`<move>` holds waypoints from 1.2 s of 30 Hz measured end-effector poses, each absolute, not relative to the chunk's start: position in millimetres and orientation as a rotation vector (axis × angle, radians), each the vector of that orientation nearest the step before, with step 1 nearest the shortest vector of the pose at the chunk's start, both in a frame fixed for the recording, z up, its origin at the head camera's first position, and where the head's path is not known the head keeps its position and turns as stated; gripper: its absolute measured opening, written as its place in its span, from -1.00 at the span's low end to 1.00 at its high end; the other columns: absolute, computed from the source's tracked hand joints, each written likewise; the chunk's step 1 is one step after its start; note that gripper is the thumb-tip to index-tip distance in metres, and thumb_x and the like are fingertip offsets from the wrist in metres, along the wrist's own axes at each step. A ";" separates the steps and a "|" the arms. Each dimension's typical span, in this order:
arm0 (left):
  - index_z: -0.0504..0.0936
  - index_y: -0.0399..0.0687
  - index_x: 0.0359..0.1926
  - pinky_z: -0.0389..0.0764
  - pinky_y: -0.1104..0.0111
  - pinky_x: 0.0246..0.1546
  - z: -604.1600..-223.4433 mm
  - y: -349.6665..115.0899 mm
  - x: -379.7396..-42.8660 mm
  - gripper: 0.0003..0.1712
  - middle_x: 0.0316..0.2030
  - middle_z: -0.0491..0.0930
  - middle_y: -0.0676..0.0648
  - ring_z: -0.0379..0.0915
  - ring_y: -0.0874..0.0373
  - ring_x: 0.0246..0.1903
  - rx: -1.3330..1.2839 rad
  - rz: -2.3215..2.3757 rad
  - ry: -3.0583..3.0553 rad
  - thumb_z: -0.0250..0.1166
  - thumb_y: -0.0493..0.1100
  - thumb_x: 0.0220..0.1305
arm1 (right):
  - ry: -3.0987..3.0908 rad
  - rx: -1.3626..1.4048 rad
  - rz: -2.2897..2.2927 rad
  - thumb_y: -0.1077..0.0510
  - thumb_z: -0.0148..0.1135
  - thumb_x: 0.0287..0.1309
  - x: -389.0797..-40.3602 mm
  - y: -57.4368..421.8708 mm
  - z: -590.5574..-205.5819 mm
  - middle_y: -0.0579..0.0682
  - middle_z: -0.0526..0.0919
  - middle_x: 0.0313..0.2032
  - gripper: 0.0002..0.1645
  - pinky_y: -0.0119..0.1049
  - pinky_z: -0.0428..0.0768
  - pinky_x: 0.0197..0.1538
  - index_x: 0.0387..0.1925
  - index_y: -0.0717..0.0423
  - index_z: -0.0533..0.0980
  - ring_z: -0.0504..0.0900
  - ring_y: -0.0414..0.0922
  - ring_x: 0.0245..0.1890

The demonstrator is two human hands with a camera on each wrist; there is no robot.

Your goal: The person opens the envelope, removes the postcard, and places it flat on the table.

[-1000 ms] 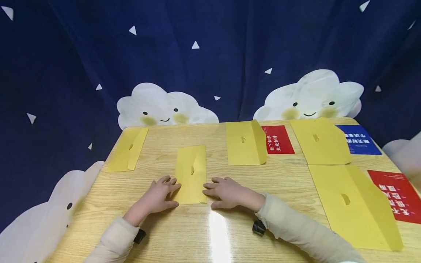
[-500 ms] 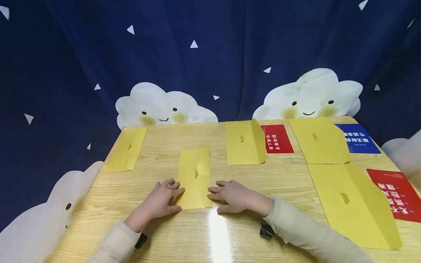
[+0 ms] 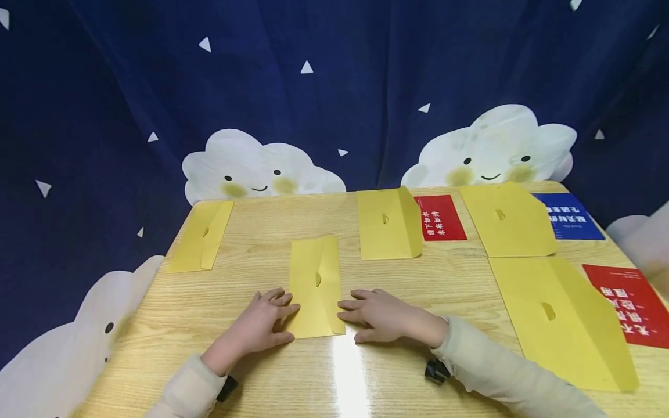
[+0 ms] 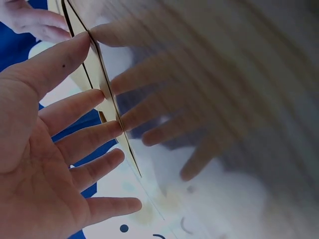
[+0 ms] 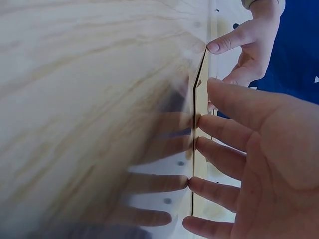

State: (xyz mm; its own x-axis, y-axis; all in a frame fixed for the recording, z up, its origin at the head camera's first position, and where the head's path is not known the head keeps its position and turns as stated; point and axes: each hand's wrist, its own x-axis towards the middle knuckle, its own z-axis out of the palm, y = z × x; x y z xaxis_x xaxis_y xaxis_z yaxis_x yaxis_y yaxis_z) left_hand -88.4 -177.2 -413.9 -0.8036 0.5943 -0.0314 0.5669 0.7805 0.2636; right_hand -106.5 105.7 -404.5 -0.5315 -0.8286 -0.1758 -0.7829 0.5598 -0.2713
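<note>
Your left fingers point(image 4: 92, 138) and right fingers point(image 5: 222, 155), relaxed and grasping nothing, flank the central envelope point(image 3: 315, 302) on the surface point(image 3: 272, 220); it and the far-left envelope point(image 3: 195, 244) look folded down, while three open-flapped envelopes point(image 3: 567, 331) beside cards point(image 3: 635, 305) seemingly remain.

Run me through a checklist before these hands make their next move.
1. Left hand at the left edge of the middle envelope: ok, fingertips reach it.
2. Right hand at the envelope's right edge: ok, fingertips reach it.
3. Envelope's flap folded over: ok.
4. Flap tip tucked into the slot: cannot tell, too small to see.
5. Lower right envelope closed: not ok, it lies unfolded.
6. Lower red card put away: not ok, it shows on the table beyond that unfolded envelope.
</note>
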 end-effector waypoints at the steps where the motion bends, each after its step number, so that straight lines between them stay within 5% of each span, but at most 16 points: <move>1: 0.54 -0.18 0.07 0.10 -0.32 -0.01 -413.7 -176.8 -87.9 -0.39 0.11 0.41 -0.30 0.16 -0.27 0.18 0.941 0.369 2.854 0.39 -0.01 -0.02 | 2.513 -1.333 -0.227 -0.11 0.13 0.16 -105.8 106.5 -404.0 -0.07 0.29 0.26 -0.38 0.08 0.25 0.14 0.24 -0.05 0.34 0.16 0.09 0.28; 22: 0.49 -0.24 0.09 0.24 -0.15 0.05 -412.0 -172.2 -91.1 -0.36 0.07 0.44 -0.31 0.25 -0.30 0.11 1.095 0.457 2.881 0.37 -0.01 0.01 | 2.572 -1.385 -0.500 -0.01 0.17 0.14 -113.3 111.8 -396.5 0.10 0.45 0.13 -0.43 -0.03 0.28 0.17 0.15 0.16 0.41 0.34 0.09 0.16; 26: 0.42 -0.28 0.15 0.26 -0.10 0.07 -409.5 -175.4 -106.9 -0.29 0.13 0.34 -0.37 0.19 -0.35 0.13 1.039 0.557 2.922 0.38 -0.03 0.01 | 2.682 -1.278 -0.542 -0.05 0.24 0.08 -132.0 104.7 -396.9 0.21 0.33 0.20 -0.30 0.06 0.20 0.20 0.20 0.21 0.35 0.23 0.18 0.22; 36: 0.15 -0.20 0.33 0.00 -0.38 -0.02 -416.9 -177.5 -144.3 0.07 0.32 0.03 -0.30 -0.17 -0.38 0.27 0.885 0.560 2.792 0.38 0.22 -0.10 | 2.693 -1.161 -0.351 -0.36 0.23 -0.10 -169.2 87.0 -413.2 0.18 0.04 0.35 0.09 0.19 0.12 0.18 0.34 0.14 0.13 -0.09 0.19 0.34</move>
